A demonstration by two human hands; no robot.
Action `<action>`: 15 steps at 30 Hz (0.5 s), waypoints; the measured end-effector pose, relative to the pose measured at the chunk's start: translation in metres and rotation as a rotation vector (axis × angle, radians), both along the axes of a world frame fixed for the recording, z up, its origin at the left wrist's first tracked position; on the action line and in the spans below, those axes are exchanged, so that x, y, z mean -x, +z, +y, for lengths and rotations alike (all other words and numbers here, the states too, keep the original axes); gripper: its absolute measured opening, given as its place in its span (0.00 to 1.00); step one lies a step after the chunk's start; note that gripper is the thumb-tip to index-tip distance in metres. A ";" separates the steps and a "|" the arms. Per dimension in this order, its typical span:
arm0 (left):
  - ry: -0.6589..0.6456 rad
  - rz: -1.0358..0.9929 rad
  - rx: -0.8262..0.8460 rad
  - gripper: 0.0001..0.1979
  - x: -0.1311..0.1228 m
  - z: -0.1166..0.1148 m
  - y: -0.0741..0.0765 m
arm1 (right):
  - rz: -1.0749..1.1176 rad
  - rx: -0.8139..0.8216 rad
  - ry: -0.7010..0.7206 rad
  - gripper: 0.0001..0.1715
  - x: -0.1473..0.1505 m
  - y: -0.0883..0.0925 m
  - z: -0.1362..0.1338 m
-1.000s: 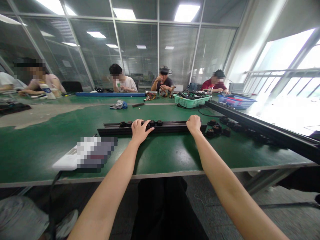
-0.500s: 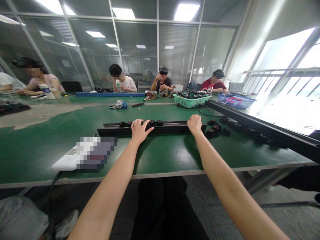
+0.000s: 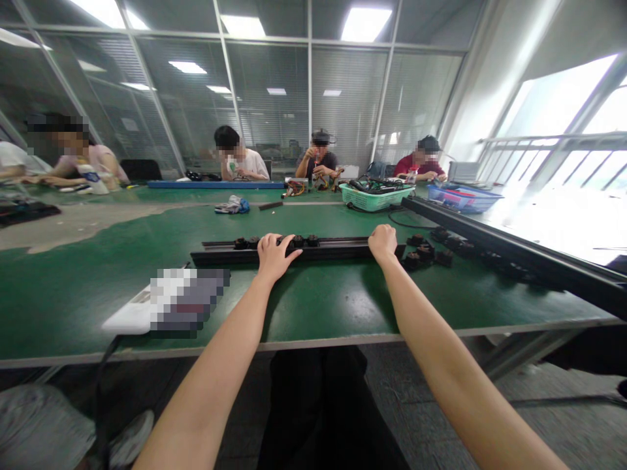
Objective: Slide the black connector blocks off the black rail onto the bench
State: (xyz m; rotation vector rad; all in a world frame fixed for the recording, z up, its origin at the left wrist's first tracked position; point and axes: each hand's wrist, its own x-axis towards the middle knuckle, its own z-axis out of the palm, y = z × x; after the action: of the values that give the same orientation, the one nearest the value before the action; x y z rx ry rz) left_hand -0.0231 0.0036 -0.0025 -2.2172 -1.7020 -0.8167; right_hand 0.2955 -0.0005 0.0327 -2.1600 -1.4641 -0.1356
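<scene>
A long black rail (image 3: 337, 247) lies across the green table (image 3: 73, 294), with several small black parts (image 3: 243, 243) seated along its left half. My left hand (image 3: 273, 255) rests on the rail near its middle, fingers curled over the near edge and covering some of those parts. My right hand (image 3: 383, 242) is closed over the rail toward its right end. More small black parts (image 3: 425, 251) lie loose on the table just right of that hand.
A second long black rail (image 3: 514, 251) runs diagonally along the right side. A blurred white device (image 3: 171, 303) with a cable lies at front left. A green basket (image 3: 375, 194), a blue tray (image 3: 463, 197) and several seated people are at the far end.
My right hand has slid slightly to the right along the rail. My left hand has stayed put.
</scene>
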 end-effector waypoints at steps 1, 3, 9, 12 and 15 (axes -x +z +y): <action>-0.002 -0.001 -0.002 0.28 0.000 0.000 0.000 | -0.003 0.001 -0.003 0.23 0.000 0.000 0.000; -0.006 -0.005 -0.007 0.28 0.001 0.001 -0.001 | -0.010 0.006 -0.005 0.23 0.001 0.000 0.000; -0.006 -0.009 0.000 0.28 0.000 0.000 0.000 | -0.016 0.034 -0.002 0.24 0.000 0.001 0.000; -0.001 -0.007 0.009 0.28 -0.001 -0.001 0.001 | -0.023 0.036 0.001 0.23 -0.001 0.001 0.000; 0.000 -0.003 0.006 0.28 0.000 -0.001 0.000 | -0.024 0.032 -0.009 0.23 -0.003 0.001 0.000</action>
State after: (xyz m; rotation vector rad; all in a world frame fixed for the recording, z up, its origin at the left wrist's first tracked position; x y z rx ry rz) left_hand -0.0226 0.0029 -0.0022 -2.2208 -1.7086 -0.8167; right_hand 0.2987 -0.0002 0.0333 -2.1975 -1.4795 -0.1430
